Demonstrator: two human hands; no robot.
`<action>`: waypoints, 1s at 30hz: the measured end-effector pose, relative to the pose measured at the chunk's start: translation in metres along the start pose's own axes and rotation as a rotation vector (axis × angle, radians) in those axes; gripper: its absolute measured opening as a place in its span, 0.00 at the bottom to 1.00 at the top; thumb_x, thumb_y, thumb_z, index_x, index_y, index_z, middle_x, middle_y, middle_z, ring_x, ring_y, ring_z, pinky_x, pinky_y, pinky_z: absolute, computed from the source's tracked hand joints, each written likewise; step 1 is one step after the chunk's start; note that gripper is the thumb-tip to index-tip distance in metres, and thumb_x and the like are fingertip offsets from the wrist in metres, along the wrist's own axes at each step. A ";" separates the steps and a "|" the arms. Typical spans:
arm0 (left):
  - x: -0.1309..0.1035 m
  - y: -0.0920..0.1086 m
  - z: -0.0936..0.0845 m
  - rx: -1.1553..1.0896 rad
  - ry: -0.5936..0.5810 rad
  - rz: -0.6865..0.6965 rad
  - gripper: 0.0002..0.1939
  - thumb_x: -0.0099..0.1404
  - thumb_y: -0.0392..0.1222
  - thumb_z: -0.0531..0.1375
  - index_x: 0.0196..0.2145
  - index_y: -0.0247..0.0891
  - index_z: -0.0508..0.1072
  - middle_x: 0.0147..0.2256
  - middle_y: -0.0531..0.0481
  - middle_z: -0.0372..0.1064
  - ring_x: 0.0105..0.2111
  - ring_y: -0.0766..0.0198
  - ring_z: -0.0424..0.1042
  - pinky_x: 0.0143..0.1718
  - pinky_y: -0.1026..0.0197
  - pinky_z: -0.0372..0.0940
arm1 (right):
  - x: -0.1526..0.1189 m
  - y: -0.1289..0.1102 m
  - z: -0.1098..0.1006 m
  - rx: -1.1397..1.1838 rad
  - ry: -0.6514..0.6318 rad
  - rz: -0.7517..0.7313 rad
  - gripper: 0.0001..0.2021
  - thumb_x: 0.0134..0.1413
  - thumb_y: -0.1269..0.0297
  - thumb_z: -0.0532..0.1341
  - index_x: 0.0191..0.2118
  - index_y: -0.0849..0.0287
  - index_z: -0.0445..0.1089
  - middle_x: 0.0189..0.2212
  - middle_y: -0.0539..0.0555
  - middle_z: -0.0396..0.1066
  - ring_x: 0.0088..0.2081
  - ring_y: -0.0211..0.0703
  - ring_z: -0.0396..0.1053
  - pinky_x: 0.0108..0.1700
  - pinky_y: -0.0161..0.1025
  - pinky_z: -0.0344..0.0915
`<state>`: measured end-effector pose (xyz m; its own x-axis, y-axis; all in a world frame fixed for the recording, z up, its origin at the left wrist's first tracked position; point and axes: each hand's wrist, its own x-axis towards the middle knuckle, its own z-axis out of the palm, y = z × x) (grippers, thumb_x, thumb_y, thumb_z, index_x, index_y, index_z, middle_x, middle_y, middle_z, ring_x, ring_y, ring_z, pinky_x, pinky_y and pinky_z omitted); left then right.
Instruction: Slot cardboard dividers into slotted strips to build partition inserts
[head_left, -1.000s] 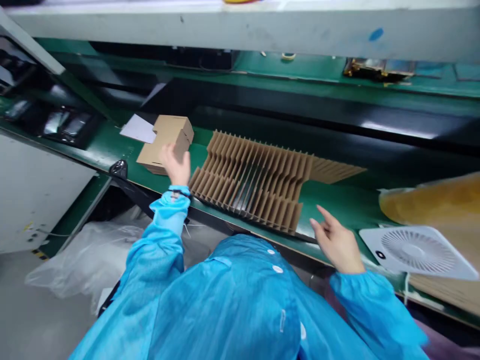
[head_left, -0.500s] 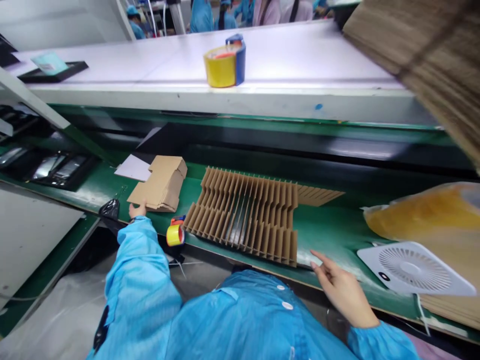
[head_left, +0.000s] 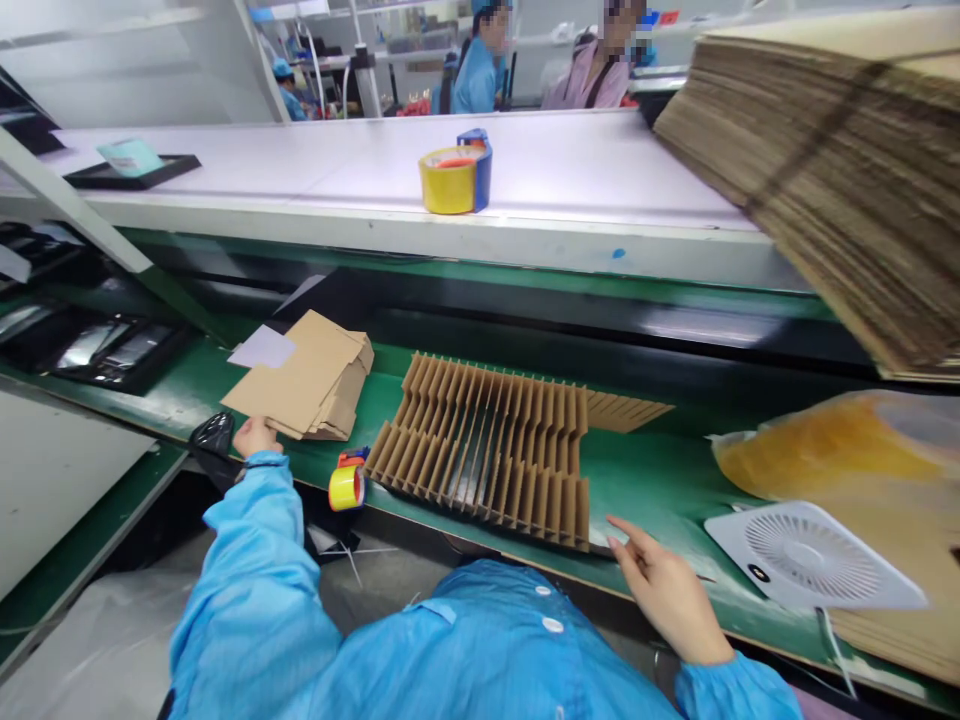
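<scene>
Cardboard stack point(head_left: 304, 368) on green bench point(head_left: 645, 468), co-workers point(head_left: 475, 80) beyond.

sheets point(head_left: 300, 370) left of dividers point(head_left: 517, 430); fan point(head_left: 814, 555) right

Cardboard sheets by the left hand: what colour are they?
The cardboard sheets are plain light brown, clearest in the head view.

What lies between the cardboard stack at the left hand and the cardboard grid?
The head view shows green bench between the cardboard stack and cardboard grid, with a yellow tape roll at the front edge.
</scene>
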<state>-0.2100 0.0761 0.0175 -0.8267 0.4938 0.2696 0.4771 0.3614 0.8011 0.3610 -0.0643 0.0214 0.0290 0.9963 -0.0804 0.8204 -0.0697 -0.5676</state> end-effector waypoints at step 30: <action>-0.362 0.160 0.019 -0.676 -0.775 1.682 0.09 0.69 0.38 0.55 0.46 0.35 0.66 0.57 0.39 0.64 0.63 0.51 0.52 0.60 0.41 0.59 | -0.038 -0.081 -0.075 0.513 0.489 0.258 0.21 0.45 0.48 0.64 0.41 0.59 0.69 0.32 0.58 0.76 0.26 0.49 0.74 0.29 0.47 0.74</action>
<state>0.1715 -0.0302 0.0378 0.6380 0.2046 0.7423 0.1782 -0.9771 0.1162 0.3364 -0.0931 0.1317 0.5327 0.8452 0.0428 0.3879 -0.1989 -0.9000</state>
